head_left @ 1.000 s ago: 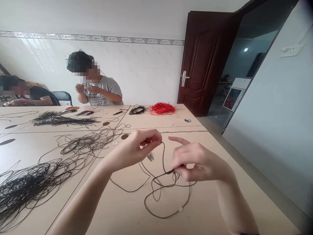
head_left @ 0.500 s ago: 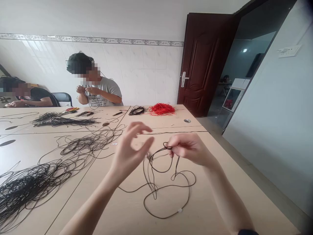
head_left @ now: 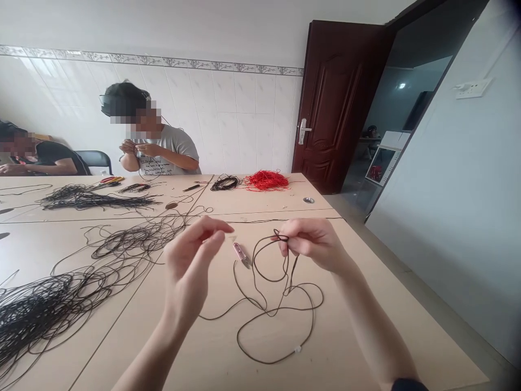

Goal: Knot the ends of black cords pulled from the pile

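Note:
Black cord (head_left: 271, 279) hangs in loops from my right hand (head_left: 311, 241), whose thumb and fingers pinch it above the table. More of this cord lies curled on the tabletop below, with a small white tag (head_left: 298, 349) on it. My left hand (head_left: 195, 255) is raised to the left of the loops, thumb and forefinger close to each other but apart at the tips, and I see nothing in it. Between the two hands a small pink-handled tool (head_left: 241, 254) lies on the table (head_left: 195, 358).
Tangled black cord (head_left: 36, 304) spreads over the left side. Farther back lie a black cord bundle (head_left: 97, 198), a black coil (head_left: 226, 182), a red cord pile (head_left: 266, 180) and scissors (head_left: 110, 180). Two people sit across the table; one, in a grey shirt (head_left: 179, 144), holds cord.
My left hand has moved left and its fingers have drawn closer together, baring the pink-handled tool. My right hand keeps its pinch. The hanging loops have shifted slightly.

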{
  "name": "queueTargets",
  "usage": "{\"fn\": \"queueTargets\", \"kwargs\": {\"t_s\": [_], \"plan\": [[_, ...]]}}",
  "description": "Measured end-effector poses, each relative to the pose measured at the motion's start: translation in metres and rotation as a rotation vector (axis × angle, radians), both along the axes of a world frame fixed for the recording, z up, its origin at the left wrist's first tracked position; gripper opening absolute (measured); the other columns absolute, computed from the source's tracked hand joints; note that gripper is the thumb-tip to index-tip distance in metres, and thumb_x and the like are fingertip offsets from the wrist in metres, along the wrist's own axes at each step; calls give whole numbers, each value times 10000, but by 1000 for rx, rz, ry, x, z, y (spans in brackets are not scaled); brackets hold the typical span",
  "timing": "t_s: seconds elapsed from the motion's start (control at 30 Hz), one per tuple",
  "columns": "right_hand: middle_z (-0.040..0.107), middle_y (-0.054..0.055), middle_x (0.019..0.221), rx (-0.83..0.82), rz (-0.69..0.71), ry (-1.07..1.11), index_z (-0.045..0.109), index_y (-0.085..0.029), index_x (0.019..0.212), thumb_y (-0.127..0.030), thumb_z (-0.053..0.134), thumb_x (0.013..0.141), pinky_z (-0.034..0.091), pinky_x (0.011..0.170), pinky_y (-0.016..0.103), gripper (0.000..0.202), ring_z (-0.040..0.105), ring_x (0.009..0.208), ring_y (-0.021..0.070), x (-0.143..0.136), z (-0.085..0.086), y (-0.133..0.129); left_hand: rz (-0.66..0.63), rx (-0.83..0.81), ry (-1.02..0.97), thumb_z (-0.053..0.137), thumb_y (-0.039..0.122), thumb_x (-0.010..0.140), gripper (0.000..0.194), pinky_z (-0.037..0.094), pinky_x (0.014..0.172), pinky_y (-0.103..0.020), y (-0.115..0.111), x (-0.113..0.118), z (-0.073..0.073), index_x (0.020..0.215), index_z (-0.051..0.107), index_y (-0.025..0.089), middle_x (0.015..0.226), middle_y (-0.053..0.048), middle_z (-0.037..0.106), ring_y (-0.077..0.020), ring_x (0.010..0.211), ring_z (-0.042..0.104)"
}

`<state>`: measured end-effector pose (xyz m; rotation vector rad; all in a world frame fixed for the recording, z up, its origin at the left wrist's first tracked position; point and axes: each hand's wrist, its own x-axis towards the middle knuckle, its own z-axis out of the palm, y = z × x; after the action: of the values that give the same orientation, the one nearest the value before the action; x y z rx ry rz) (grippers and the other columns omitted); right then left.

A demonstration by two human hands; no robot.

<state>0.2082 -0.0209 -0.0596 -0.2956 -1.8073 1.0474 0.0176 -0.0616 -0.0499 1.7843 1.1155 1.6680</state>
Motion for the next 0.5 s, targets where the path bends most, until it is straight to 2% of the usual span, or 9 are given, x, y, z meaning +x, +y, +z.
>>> {"fn": "queueTargets", "kwargs": {"t_s": [0.1, 0.17, 0.23, 0.27, 0.33, 0.4, 0.5], "plan": [[622, 0, 665, -34, -45, -38, 597, -141, 715, -45, 472, 784, 435, 513, 144, 171, 571, 618, 47, 2, 2, -1, -11, 173, 309, 518, 135, 802, 178, 367, 545, -255, -16, 5, -1, 779, 659, 241, 683, 4, 522, -114, 621, 452], [614, -3, 653, -38, -54, -37, 601, -140, 710, -43, 473, 775, 424, 504, 142, 173, 549, 599, 42, 1, 1, -1, 94, 237, 493, 554, 153, 790, 169, 417, 630, -290, -17, 13, -4, 830, 690, 243, 812, -34, 512, -146, 734, 476], [602, -5, 637, -36, -48, -27, 606, -140, 711, -39, 467, 763, 417, 489, 146, 179, 532, 576, 43, -2, -1, 0, 174, 212, 551, 574, 195, 783, 135, 444, 749, -358, -11, 20, -8, 801, 703, 233, 1010, -77, 491, -204, 927, 479], [596, -5, 635, -39, -38, -22, 608, -140, 714, -36, 465, 754, 421, 485, 148, 181, 532, 574, 46, -4, -2, 0, 158, 157, 547, 576, 222, 783, 125, 442, 805, -395, -6, 22, -10, 766, 700, 226, 1106, -86, 469, -231, 1020, 461], [586, -8, 644, -55, -21, -27, 609, -142, 717, -30, 466, 737, 440, 496, 154, 183, 540, 587, 52, -8, -4, 0, 33, -25, 520, 582, 281, 779, 136, 430, 880, -441, 3, 24, -13, 713, 676, 208, 1233, -82, 431, -256, 1128, 432], [578, -11, 645, -67, -22, -54, 607, -145, 718, -29, 467, 726, 453, 510, 160, 182, 546, 600, 58, -12, -6, 1, -110, -185, 449, 584, 321, 775, 187, 416, 921, -452, 11, 25, -16, 664, 635, 180, 1285, -81, 422, -254, 1148, 444], [586, -12, 644, -52, -65, -86, 599, -147, 714, -63, 472, 742, 443, 513, 167, 154, 534, 587, 57, -11, -6, 3, -255, -300, 296, 551, 336, 795, 218, 398, 953, -439, 16, 23, -18, 675, 598, 160, 1304, -96, 433, -250, 1179, 436]]}}
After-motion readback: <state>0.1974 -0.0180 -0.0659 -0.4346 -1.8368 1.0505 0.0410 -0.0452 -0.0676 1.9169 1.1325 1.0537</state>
